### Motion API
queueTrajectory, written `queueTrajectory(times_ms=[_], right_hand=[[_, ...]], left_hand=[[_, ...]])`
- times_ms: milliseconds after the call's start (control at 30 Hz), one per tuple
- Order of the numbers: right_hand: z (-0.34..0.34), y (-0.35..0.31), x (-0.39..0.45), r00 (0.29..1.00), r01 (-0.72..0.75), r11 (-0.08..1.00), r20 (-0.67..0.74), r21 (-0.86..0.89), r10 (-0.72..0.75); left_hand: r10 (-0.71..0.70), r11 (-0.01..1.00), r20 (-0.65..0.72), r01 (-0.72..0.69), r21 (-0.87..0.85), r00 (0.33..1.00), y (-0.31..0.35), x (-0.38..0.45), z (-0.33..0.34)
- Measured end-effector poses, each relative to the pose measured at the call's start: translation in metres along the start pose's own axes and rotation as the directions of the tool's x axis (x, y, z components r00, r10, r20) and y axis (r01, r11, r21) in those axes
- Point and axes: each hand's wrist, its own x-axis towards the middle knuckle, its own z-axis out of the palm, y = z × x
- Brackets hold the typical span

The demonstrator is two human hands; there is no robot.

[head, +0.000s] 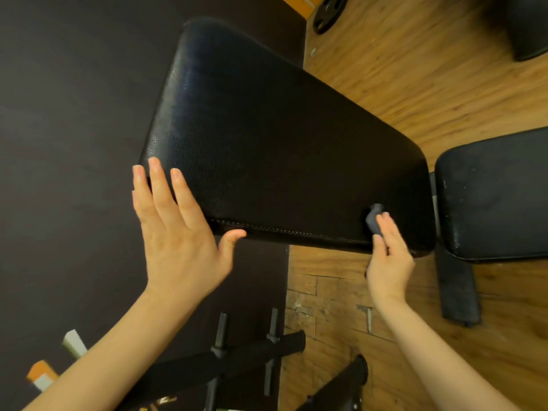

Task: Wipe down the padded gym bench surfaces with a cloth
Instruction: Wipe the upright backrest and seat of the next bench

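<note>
A long black padded back pad (267, 137) of the gym bench fills the middle of the head view, with the shorter black seat pad (492, 200) beside it at the right. My left hand (178, 229) lies flat with straight fingers on the back pad's near left corner, thumb against the stitched side edge. My right hand (388, 256) holds a small bunched grey cloth (374, 218) against the pad's near right corner; most of the cloth is hidden under my fingers.
Black rubber matting (65, 114) covers the floor on the left and wood flooring (415, 72) lies on the right. The bench's black frame with upright pegs (249, 348) stands below the pad. A weight plate (329, 13) lies at the top, and another dark pad (530, 28) sits top right.
</note>
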Motion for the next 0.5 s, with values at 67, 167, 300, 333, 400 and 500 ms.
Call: queueTrajectory(times_ms=[67, 167, 300, 333, 400, 500], right_hand=[[0.006, -0.011, -0.01, 0.984, 0.139, 0.99, 0.108, 0.014, -0.139], [-0.001, -0.007, -0.007, 0.954, 0.26, 0.964, 0.164, -0.048, -0.249], [-0.014, -0.006, 0.001, 0.955, 0.241, 0.963, 0.203, -0.118, -0.215], [-0.015, -0.009, 0.001, 0.961, 0.214, 0.968, 0.206, -0.128, -0.185], [-0.016, -0.016, 0.004, 0.977, 0.143, 0.975, 0.181, -0.169, -0.112], [-0.014, -0.039, 0.004, 0.978, 0.123, 0.972, 0.19, -0.202, -0.084]], left_hand=[[0.0, 1.0, -0.002, -0.001, -0.01, 1.0, -0.001, 0.0, 0.001], [-0.007, 1.0, 0.005, 0.008, -0.023, 1.0, -0.002, -0.001, 0.001], [-0.011, 0.999, 0.008, 0.011, -0.039, 1.0, -0.003, 0.0, 0.001], [-0.019, 0.999, 0.018, 0.02, -0.043, 1.0, -0.003, 0.0, 0.0], [-0.035, 0.998, 0.041, 0.037, -0.05, 0.999, -0.002, 0.0, -0.003], [-0.046, 0.997, 0.083, 0.05, -0.052, 0.996, 0.0, -0.001, -0.007]])
